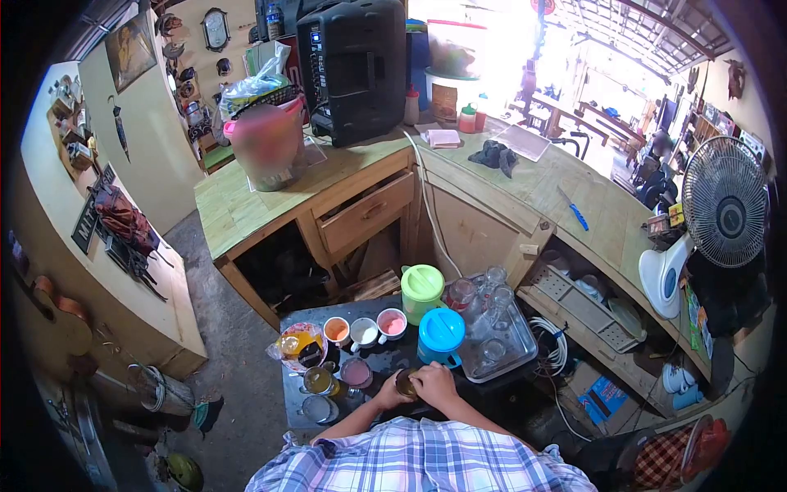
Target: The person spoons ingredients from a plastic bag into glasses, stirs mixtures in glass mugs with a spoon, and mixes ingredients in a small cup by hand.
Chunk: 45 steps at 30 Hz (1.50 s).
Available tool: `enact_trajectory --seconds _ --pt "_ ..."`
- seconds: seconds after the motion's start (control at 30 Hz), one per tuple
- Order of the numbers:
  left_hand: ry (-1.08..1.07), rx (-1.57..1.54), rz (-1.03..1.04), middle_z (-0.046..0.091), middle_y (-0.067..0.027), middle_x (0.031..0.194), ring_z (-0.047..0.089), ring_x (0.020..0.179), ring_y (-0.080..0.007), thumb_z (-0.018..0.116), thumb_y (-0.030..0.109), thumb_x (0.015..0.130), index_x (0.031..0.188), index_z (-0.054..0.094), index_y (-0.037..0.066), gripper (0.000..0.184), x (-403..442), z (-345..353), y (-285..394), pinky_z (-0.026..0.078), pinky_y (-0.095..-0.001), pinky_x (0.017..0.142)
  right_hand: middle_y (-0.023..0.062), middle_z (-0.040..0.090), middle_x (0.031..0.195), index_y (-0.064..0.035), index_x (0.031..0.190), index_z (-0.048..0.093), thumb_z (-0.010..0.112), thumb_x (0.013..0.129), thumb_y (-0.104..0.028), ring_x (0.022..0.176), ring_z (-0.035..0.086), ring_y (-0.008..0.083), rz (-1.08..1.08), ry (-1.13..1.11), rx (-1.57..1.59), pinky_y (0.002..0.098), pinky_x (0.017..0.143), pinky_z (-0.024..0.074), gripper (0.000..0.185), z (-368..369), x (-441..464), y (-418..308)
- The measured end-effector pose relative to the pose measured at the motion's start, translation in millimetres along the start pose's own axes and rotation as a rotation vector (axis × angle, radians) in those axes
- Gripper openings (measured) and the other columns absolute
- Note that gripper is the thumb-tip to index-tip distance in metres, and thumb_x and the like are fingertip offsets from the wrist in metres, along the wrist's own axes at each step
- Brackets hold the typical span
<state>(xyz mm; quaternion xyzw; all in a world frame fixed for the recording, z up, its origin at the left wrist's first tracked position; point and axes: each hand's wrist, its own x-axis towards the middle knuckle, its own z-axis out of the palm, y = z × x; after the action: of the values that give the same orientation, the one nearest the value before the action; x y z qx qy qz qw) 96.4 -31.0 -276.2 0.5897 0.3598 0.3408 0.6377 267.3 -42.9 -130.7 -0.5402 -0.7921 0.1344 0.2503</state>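
On the dark table, my left hand [388, 395] is closed round the side of a glass of brown drink [406, 383]. My right hand [434, 382] is at the same glass, its fingers bent over the rim. Left of my hands stand a glass of purplish drink [356, 373], a glass mug of yellowish drink [320, 381] and a clear glass mug [319, 408]. Just beyond my hands are a blue lidded pitcher [441, 334] and a green lidded pitcher [422, 289].
Three cups, holding orange [336, 330], white [364, 332] and pink [392, 323] contents, stand behind the glasses. A bowl [299, 344] is at the table's left. Glassware stands in a metal tray [525, 354] at right. Beyond is a wooden counter [541, 193] with a blue-handled knife [579, 216].
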Motion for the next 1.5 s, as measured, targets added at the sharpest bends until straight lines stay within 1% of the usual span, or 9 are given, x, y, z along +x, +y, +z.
enact_trajectory --seconds 0.2,0.63,0.8,0.9,1.0,1.13,1.2,1.4,1.5 --pt "-0.017 -0.023 0.009 0.057 -0.0058 0.116 0.054 0.107 -0.0177 0.088 0.008 0.053 0.126 0.047 0.005 0.083 0.7 -2.0 -8.3 0.043 -0.0335 0.097 0.0093 0.068 0.077 -0.0054 0.074 0.071 0.068 0.076 -0.021 0.073 0.062 0.0296 -0.010 0.049 0.180 0.0400 0.068 0.0501 0.016 -7.5 4.2 -4.2" --pt "-0.021 0.115 0.034 0.056 -0.0062 0.122 0.054 0.111 -0.0170 0.091 0.014 0.057 0.129 0.044 0.006 0.086 0.0 -3.3 8.8 0.043 -0.0359 0.099 0.0101 0.068 0.077 -0.0054 0.078 0.072 0.069 0.077 -0.021 0.074 0.062 0.0298 0.025 -0.026 0.141 0.0405 0.068 0.0500 0.016 -2.8 6.5 2.1" --pt "-0.016 0.003 -0.010 0.056 -0.0054 0.116 0.053 0.109 -0.0175 0.089 0.007 0.053 0.125 0.047 0.005 0.083 1.0 -2.0 4.5 0.043 -0.0338 0.097 0.0110 0.068 0.078 -0.0055 0.076 0.072 0.069 0.077 -0.022 0.074 0.061 0.0296 0.030 -0.104 0.053 0.0406 0.066 0.0494 0.017 -3.3 5.1 2.4" --pt "-0.020 -0.005 0.014 0.056 -0.0054 0.116 0.054 0.108 -0.0177 0.089 0.006 0.052 0.125 0.046 0.005 0.084 1.9 -3.0 -0.1 0.043 -0.0341 0.097 0.0112 0.068 0.077 -0.0055 0.075 0.072 0.069 0.076 -0.022 0.074 0.061 0.0299 -0.020 0.022 0.202 0.0410 0.067 0.0494 0.017 -0.9 7.1 0.8" --pt "-0.014 0.046 0.044 0.056 -0.0057 0.116 0.054 0.108 -0.0177 0.089 0.007 0.052 0.125 0.046 0.005 0.085 1.6 -2.9 2.2 0.043 -0.0343 0.097 0.0112 0.068 0.078 -0.0056 0.075 0.072 0.068 0.076 -0.023 0.074 0.061 0.0299 0.034 -0.124 -0.001 0.0413 0.068 0.0495 0.018 2.6 5.0 3.9" --pt "-0.019 0.060 0.038 0.056 -0.0061 0.116 0.054 0.107 -0.0175 0.089 0.007 0.053 0.125 0.047 0.005 0.083 1.5 -4.3 4.3 0.043 -0.0342 0.097 0.0107 0.067 0.077 -0.0060 0.075 0.072 0.068 0.076 -0.024 0.074 0.061 0.0300 0.013 0.005 0.168 0.0413 0.068 0.0496 0.018 3.9 5.1 2.1" --pt "-0.008 0.046 0.056 0.057 -0.0064 0.115 0.054 0.107 -0.0176 0.089 0.008 0.053 0.124 0.047 0.005 0.082 1.9 -3.3 1.2 0.043 -0.0342 0.096 0.0102 0.067 0.077 -0.0066 0.076 0.072 0.067 0.077 -0.024 0.074 0.061 0.0305 0.041 -0.075 -0.024 0.0418 0.070 0.0495 0.018 2.9 2.6 3.1" --pt "-0.050 0.129 0.066 0.056 -0.0060 0.122 0.054 0.111 -0.0178 0.089 0.011 0.059 0.129 0.044 0.006 0.083 2.4 -6.5 0.4 0.043 -0.0363 0.099 0.0099 0.068 0.079 -0.0087 0.077 0.073 0.067 0.076 -0.024 0.077 0.063 0.0309 0.046 -0.029 0.086 0.0446 0.070 0.0502 0.017 -3.6 5.0 -2.5" --pt "-0.015 0.073 0.062 0.058 -0.0071 0.114 0.055 0.107 -0.0183 0.089 0.009 0.054 0.124 0.048 0.005 0.081 3.0 -5.0 -4.4 0.044 -0.0338 0.095 0.0110 0.068 0.076 -0.0074 0.079 0.072 0.067 0.077 -0.023 0.075 0.063 0.0309 0.092 -0.149 0.014 0.0415 0.072 0.0498 0.017 -7.3 5.4 -3.7"
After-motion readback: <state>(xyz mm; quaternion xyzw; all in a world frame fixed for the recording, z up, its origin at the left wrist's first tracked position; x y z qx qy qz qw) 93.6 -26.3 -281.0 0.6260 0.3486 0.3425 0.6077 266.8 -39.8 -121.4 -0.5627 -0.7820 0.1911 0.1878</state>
